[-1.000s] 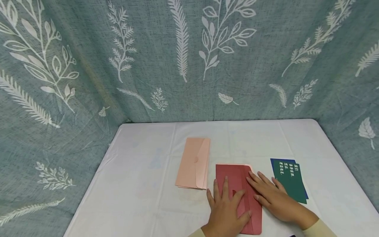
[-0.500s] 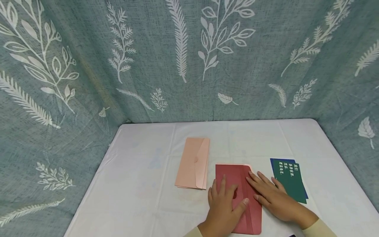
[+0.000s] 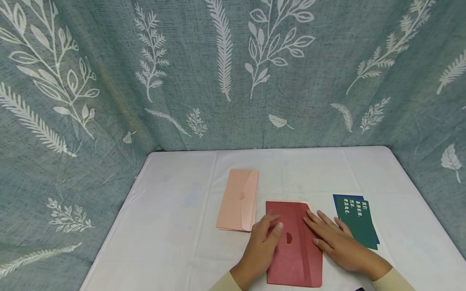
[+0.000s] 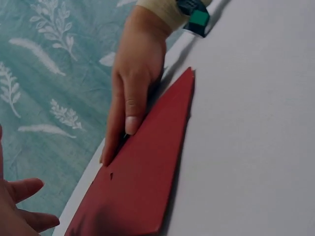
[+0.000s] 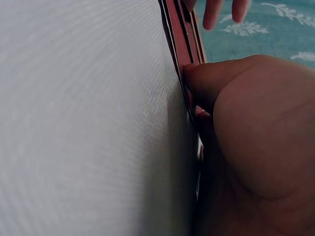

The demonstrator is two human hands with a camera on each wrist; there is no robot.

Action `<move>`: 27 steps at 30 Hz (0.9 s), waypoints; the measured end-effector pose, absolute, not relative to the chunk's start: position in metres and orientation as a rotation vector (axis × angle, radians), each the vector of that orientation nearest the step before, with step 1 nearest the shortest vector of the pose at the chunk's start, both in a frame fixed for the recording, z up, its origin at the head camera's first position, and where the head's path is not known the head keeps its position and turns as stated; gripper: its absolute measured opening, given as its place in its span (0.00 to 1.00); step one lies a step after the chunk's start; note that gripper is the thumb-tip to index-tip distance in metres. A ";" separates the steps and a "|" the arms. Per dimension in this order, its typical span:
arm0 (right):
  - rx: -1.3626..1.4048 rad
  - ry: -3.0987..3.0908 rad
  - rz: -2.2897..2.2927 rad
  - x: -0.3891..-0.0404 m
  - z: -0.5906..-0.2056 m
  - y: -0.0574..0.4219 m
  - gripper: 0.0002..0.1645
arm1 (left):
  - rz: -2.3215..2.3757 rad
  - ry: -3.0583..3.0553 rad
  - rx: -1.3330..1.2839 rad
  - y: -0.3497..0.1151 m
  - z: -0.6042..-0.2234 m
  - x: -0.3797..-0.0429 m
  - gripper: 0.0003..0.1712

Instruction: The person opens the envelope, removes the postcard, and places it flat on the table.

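Note:
A red envelope lies on the white table, with a fold line along its right side and a dark half-round mark near the middle. My right hand rests flat over its right edge, fingers straight; the right wrist view has the thumb at that edge. Over the left part of the envelope is my left hand, fingers loosely bent, nothing in them. Its spread fingers appear beside the envelope in the left wrist view. A pale pink corner peeks out under the envelope's top right.
Pink envelopes lie stacked to the left, just beyond my left hand. Right of the red envelope, a green card with white writing overlaps a blue card. A patterned teal curtain stands behind the table.
My left hand has slid left across the red envelope and drawn its fingers in, uncovering the half-round mark. The right hand has stayed in place.

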State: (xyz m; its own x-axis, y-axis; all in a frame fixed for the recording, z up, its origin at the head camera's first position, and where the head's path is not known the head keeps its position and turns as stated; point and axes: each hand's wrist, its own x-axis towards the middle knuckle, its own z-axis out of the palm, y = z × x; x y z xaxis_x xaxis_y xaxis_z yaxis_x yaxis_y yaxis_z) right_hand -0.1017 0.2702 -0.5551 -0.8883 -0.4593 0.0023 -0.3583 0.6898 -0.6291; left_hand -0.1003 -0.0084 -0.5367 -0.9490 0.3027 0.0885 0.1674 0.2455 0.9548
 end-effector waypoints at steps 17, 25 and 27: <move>-0.683 2.737 -0.983 -0.102 -0.556 0.270 0.36 | 2.020 1.966 0.207 -0.040 -0.525 -0.117 0.41; -0.673 2.736 -0.972 -0.102 -0.556 0.271 0.36 | 2.150 1.792 0.266 -0.062 -0.521 -0.125 0.43; -0.671 2.735 -0.971 -0.102 -0.556 0.271 0.36 | 2.195 1.744 0.261 -0.070 -0.520 -0.128 0.45</move>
